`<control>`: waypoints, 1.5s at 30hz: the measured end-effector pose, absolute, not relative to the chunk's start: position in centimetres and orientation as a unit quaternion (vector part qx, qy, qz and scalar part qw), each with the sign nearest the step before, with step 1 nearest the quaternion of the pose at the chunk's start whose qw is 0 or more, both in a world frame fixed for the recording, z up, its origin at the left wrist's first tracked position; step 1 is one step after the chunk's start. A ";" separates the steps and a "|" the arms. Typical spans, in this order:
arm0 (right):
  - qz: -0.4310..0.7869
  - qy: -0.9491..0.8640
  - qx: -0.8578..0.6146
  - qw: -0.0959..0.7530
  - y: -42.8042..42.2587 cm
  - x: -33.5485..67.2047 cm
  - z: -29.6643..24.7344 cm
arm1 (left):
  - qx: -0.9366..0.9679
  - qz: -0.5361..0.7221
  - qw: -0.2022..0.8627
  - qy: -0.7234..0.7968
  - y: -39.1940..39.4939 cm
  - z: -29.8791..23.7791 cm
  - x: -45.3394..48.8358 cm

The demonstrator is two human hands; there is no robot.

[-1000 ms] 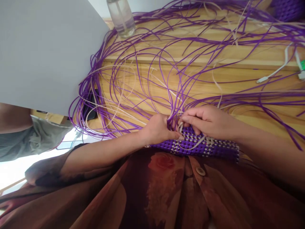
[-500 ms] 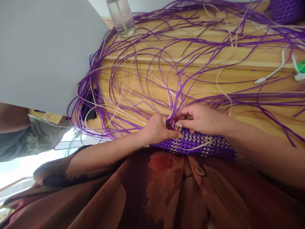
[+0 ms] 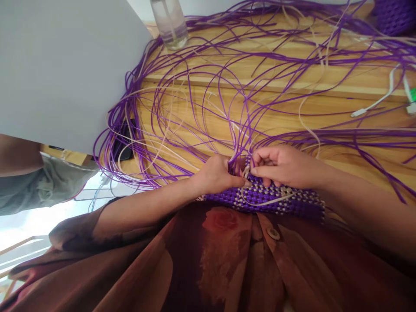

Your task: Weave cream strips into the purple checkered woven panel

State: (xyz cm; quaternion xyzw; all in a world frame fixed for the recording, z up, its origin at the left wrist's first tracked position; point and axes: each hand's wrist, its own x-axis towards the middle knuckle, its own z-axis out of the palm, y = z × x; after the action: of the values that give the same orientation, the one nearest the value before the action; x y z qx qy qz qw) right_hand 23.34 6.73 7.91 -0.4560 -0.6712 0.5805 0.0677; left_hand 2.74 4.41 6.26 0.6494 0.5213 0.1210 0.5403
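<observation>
A purple and cream woven piece point(image 3: 260, 195) lies against my lap at the table's near edge, long loose strands rising from its far side. My left hand point(image 3: 217, 174) is closed on its upper edge, the thumb pressed on the weave and purple strands coming up beside the fingers. Just to the right, my right hand point(image 3: 274, 164) pinches at the same edge, thumb against the curled forefinger; the strand in its fingertips is mostly hidden. A cream strand point(image 3: 268, 202) loops loosely across the front of the weave.
Purple strands point(image 3: 156, 93) spread over the wooden table point(image 3: 279, 104). A clear bottle point(image 3: 170, 26) stands at the back, a purple woven item point(image 3: 394, 17) at far right. A white cable point(image 3: 377, 104) lies right. A grey panel point(image 3: 61, 69) and another person's arm point(image 3: 21, 156) are at left.
My right hand has shifted slightly right, away from my left hand, uncovering more of the weave's edge between them. My left hand keeps its hold. The whole view has shifted a little.
</observation>
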 end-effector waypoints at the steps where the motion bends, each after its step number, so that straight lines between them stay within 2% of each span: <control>1: 0.582 -0.682 -0.438 0.070 6.6 23.7 8.0 | 0.650 0.112 0.538 0.526 4.5 6.2 2.8; 6: 0.532 -0.740 -0.385 0.148 6.3 23.2 8.2 | 0.661 0.109 0.497 0.552 4.6 6.3 2.8; 9: 0.544 -0.716 -0.389 0.199 6.5 22.1 8.4 | 0.655 0.127 0.505 0.548 4.4 6.5 2.7; 15: 0.602 -0.633 -0.452 0.181 6.3 22.0 8.2 | 0.635 0.158 0.537 0.532 4.1 6.4 2.7; 20: 0.594 -0.629 -0.455 0.211 7.2 21.9 7.3 | 0.631 0.203 0.553 0.505 4.1 5.8 2.8; 24: 0.598 -0.653 -0.438 0.154 8.3 21.6 7.0 | 0.634 0.200 0.542 0.514 3.9 5.7 2.7; 29: 0.599 -0.617 -0.505 0.072 8.9 21.2 7.1 | 0.653 0.177 0.517 0.524 3.9 5.9 2.8; 34: 0.519 -0.672 -0.529 0.007 9.0 20.6 7.5 | 0.664 0.167 0.502 0.528 3.8 6.3 2.8; 39: 0.511 -0.661 -0.549 -0.026 9.1 20.7 7.9 | 0.688 0.198 0.448 0.536 3.7 6.1 2.6; 45: 0.516 -0.664 -0.538 -0.054 9.4 20.7 8.4 | 0.678 0.215 0.508 0.486 3.7 5.3 2.6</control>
State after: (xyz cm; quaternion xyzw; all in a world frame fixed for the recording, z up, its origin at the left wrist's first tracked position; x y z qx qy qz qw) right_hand 20.69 9.36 8.37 -0.5381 -0.6641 0.5162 -0.0537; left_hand 2.58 3.75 5.31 0.6780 0.4856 0.2150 0.5082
